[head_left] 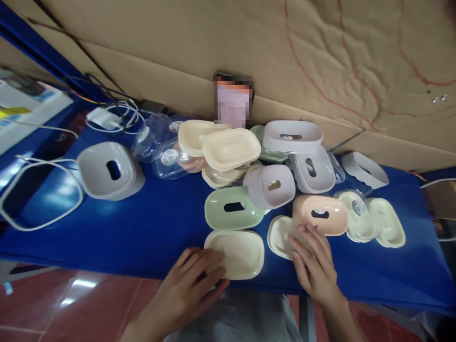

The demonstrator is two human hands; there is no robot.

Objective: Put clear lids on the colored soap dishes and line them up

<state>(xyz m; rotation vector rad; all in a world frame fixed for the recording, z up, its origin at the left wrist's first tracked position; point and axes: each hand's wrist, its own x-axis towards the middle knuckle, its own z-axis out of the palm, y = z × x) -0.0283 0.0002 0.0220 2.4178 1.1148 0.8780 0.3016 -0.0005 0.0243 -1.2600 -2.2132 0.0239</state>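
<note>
Flat on the blue table near its front edge lies a cream oval tray [240, 256]. My left hand [199, 278] rests over its left end, fingers apart and touching it without wrapping round it. A smaller cream lid-like piece [280, 237] lies to the right, partly covered by the outstretched fingers of my right hand [315, 263]. Just beyond that hand is a peach tissue-box cover [333, 213] with a slot. A green slotted cover [228, 209] sits behind the cream tray, touching a small lilac-grey cover [280, 185].
Cream trays [231, 147] are piled behind, beside clear plastic lids [169, 156]. A grey cover [107, 171] stands left, near a white cable loop [41, 223]. More grey covers [294, 135] stand at the back. A phone [233, 102] leans on the cardboard wall [171, 42].
</note>
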